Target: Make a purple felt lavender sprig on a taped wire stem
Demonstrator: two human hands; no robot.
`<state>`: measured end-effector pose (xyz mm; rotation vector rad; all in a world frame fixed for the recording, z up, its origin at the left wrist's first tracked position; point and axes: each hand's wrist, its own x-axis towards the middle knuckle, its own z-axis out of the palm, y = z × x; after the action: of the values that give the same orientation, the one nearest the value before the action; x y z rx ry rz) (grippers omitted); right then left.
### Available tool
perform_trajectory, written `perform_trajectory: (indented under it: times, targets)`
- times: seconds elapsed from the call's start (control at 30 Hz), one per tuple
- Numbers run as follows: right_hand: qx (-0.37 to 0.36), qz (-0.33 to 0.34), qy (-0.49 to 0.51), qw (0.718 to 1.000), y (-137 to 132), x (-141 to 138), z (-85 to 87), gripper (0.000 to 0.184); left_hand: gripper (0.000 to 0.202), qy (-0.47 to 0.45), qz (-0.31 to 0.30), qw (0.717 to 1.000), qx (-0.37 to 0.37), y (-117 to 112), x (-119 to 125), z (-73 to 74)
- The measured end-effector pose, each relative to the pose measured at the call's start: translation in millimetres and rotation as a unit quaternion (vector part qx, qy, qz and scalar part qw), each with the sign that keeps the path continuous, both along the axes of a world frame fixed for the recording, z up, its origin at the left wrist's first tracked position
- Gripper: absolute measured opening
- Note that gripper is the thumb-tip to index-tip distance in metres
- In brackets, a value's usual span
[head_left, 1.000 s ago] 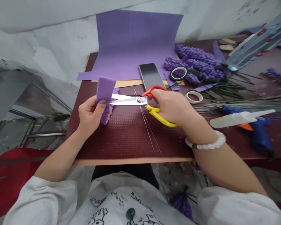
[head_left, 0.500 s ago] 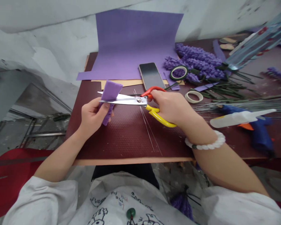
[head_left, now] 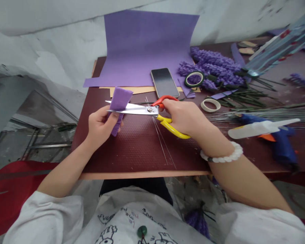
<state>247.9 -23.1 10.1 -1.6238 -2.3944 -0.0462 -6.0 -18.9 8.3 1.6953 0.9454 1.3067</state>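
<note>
My left hand (head_left: 101, 123) pinches a folded purple strip (head_left: 120, 99), either paper or thin foam, between thumb and fingers. The strip's lower part shows a row of fine cuts. My right hand (head_left: 184, 117) grips scissors (head_left: 139, 109) by their red and yellow handles. The blades are parted and straddle the strip just above my left thumb, one passing in front and the other behind. Below the scissors, thin wires (head_left: 160, 139) lie on the dark red tabletop (head_left: 139, 156).
A large purple sheet (head_left: 147, 44) leans against the wall behind a phone (head_left: 164, 82). To the right are green tape (head_left: 194, 79), purple flower stalks (head_left: 213, 66), a pale tape roll (head_left: 210, 105), a white glue bottle (head_left: 259, 129) and a blue glue gun (head_left: 282, 145).
My right hand and the scissors have shifted very slightly left. The left hand and the strip look almost unmoved.
</note>
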Motion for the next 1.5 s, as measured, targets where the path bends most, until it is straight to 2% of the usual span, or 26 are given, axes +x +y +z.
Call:
perform_trajectory:
  times: [0.23, 0.5, 0.7, 0.83, 1.03, 1.17, 1.33, 1.4, 1.5]
  targets:
    - [-0.04, -0.019, -0.032, 0.998, -1, -5, -0.8, 0.033, 0.026, 0.02, 0.028, 0.999, -0.005, -2, 2, 0.3]
    - [-0.077, -0.028, -0.054, 0.995, -4, -11, 2.5, 0.033, 0.026, -0.006, 0.031, 0.999, -0.017, -1, 2, 0.2]
    - [-0.028, 0.033, 0.018, 0.999, 0, -4, -8.4, 0.04, 0.025, -0.057, 0.025, 0.998, -0.016, 2, 0, 1.6]
    - [-0.012, 0.03, 0.033, 0.999, 5, 3, -12.6, 0.04, 0.022, -0.087, 0.039, 0.995, -0.005, 5, -1, 2.2]
    - [0.044, 0.027, 0.043, 0.998, 5, 3, -13.3, 0.038, 0.014, -0.097, 0.011, 0.995, -0.017, 4, -1, 2.3]
    - [0.073, 0.026, 0.043, 0.996, 6, 3, -13.8, 0.034, 0.014, -0.118, 0.02, 0.993, -0.014, 5, -1, 2.1]
    - [0.121, -0.005, 0.096, 0.988, 8, 4, -13.0, 0.03, 0.017, -0.185, 0.031, 0.982, -0.003, 7, 0, 3.7]
    - [0.121, -0.026, 0.144, 0.982, 9, 4, -12.6, 0.029, 0.019, -0.19, 0.013, 0.982, 0.005, 7, -2, 2.2]
    - [0.086, -0.05, 0.224, 0.969, 10, 2, -12.1, 0.026, 0.021, -0.15, -0.04, 0.988, 0.006, 5, -6, -2.2]
